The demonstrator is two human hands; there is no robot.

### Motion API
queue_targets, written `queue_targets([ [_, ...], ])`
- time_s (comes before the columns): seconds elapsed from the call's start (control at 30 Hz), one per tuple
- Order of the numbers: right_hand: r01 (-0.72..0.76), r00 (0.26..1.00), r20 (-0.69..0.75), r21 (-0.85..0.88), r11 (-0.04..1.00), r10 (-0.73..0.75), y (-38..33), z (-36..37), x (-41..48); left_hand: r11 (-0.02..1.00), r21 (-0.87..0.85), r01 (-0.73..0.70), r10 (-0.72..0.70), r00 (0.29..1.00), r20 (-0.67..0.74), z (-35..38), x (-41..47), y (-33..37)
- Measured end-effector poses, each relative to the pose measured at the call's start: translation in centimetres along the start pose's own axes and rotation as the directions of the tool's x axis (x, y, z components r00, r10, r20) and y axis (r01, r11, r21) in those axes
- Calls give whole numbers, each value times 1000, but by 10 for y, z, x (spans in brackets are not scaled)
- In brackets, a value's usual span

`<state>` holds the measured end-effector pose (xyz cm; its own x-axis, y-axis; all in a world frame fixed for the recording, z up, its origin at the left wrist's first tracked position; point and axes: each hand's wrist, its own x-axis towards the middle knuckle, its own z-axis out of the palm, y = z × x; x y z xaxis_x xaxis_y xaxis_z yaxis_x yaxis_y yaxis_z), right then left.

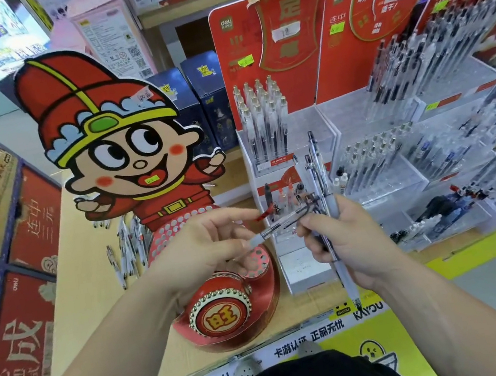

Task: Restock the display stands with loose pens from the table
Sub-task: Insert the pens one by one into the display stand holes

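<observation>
My right hand (344, 244) grips a bunch of clear pens (321, 182) upright above the table's front edge. My left hand (204, 247) pinches the tip end of one clear pen (282, 224) that lies across toward the bunch. Below the hands stands a red cartoon display stand (153, 177) with a perforated, hole-filled base (252, 262). Several loose pens (126, 251) lie on the wooden table (88, 280) left of that stand. To the right, red-backed clear acrylic display stands (265, 125) hold upright pens.
More tiered acrylic stands (427, 131) full of pens fill the right side. Dark blue boxes (193, 105) stand behind the cartoon stand. A shelf with red boxes (25, 333) runs along the left. A yellow banner (330, 331) covers the table's front.
</observation>
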<state>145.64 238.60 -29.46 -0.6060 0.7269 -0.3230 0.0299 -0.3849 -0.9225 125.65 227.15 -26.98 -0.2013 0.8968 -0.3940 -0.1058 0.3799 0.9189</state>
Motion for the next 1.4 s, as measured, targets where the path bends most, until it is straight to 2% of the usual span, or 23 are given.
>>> queue_targets([
  [0.13,15,1000,5,28,1000,-15,2,10,1,973,228,-30,-8,986,165,2,1,2],
  [0.23,31,999,-16,34,999,-31,2,17,3,954,300,-27,-36,979,200,12,2,5],
  [0.43,45,998,-42,37,998,-44,1,22,4,930,356,-94,61,993,102,34,9,0],
  [0.57,42,999,-32,44,998,-41,-1,23,2,965,216,-150,155,988,-8,41,18,-10],
  [0.63,41,999,-33,45,998,-40,-2,21,2,987,89,-131,138,987,-78,41,19,-12],
  [0.7,46,998,-40,48,998,-44,-3,17,1,993,44,-111,117,983,-142,36,19,-14],
  [1.0,-6,998,-59,20,1000,7,10,4,2,986,87,-145,160,964,-214,19,21,-25],
  [1.17,-37,999,-20,-17,999,37,15,7,3,989,31,-146,150,956,-253,14,20,-28],
  [1.37,-55,998,-13,-39,998,55,19,6,3,980,144,-140,180,932,-314,6,26,-52],
  [1.4,-58,998,-13,-41,997,57,19,6,3,970,210,-125,192,922,-337,5,28,-56],
])
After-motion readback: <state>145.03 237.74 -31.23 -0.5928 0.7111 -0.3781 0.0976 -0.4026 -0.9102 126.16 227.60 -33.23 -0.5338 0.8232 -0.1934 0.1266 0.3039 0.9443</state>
